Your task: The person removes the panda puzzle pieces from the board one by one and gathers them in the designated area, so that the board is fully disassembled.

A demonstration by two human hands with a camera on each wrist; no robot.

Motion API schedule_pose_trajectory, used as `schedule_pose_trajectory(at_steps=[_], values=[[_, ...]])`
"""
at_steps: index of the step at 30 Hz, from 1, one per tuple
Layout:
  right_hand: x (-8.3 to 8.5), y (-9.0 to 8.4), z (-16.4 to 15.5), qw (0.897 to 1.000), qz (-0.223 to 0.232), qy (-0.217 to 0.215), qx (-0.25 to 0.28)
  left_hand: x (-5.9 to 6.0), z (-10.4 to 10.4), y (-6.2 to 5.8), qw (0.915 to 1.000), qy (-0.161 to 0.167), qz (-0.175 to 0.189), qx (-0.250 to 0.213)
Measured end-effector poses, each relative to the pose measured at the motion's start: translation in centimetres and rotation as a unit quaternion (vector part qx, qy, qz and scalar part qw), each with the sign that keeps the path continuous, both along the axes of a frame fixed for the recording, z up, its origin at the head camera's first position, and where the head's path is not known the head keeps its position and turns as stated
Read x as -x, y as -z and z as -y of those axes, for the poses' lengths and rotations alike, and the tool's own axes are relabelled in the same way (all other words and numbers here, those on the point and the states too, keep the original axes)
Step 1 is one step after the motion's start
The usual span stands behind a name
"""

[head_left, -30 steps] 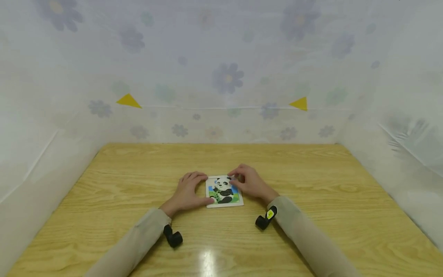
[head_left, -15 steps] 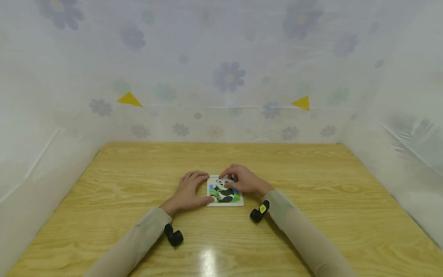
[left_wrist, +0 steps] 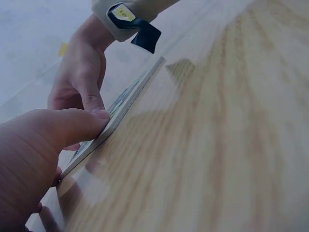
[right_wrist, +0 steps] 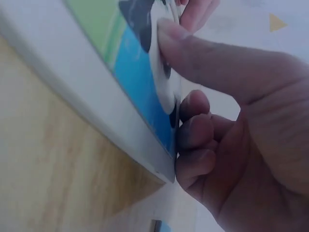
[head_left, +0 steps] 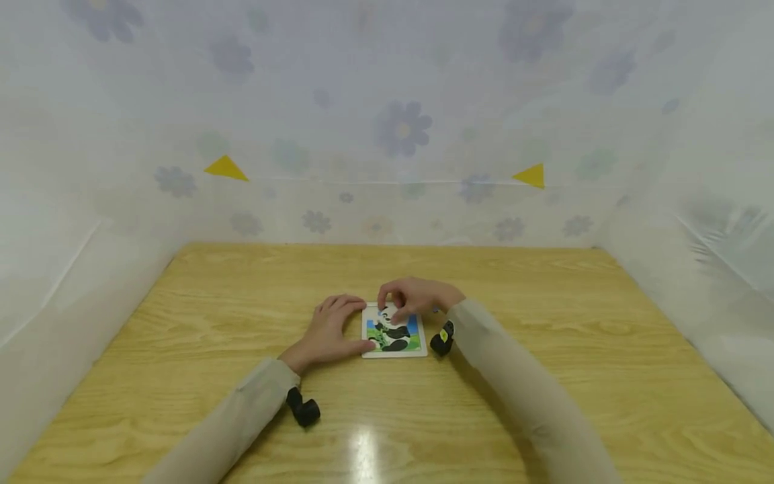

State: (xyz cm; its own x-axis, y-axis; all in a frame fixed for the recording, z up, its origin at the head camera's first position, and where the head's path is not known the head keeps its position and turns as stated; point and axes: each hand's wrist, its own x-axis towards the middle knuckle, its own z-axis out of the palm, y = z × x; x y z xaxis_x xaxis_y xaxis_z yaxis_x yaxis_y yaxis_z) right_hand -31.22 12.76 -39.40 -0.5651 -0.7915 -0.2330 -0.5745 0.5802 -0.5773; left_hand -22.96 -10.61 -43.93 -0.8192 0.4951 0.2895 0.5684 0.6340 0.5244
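A panda jigsaw puzzle (head_left: 396, 344) in a white frame lies flat on the wooden table. My left hand (head_left: 329, 335) grips its left side, thumb at the near corner and fingers at the far one. In the left wrist view that thumb (left_wrist: 82, 126) presses on the frame's edge. My right hand (head_left: 417, 296) reaches over the far part of the puzzle, thumb and index finger pinching at the panda's head piece (right_wrist: 159, 72). The right thumb lies on the panda's face, and the other fingers curl beside the frame's edge in the right wrist view.
A small blue piece (head_left: 435, 310) lies on the table just right of the puzzle, partly hidden by my right wrist. The wooden table (head_left: 242, 296) is bounded by pale flowered sheets (head_left: 387, 134) at the back and sides. Yellow triangles (head_left: 226, 169) mark the back sheet.
My right hand has shifted left across the puzzle's far part, its wrist swinging up and inward. A blue piece has come into sight beside the puzzle. My left hand keeps its place.
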Motion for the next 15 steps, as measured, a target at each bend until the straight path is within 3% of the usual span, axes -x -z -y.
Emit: schedule_pose_trajectory(at_steps=[15], values=[[1.1,-1.3,1.3,0.996,0.035,-0.060,-0.054,-0.1,0.0,-0.2,0.9999,-0.008,0.006,0.013]])
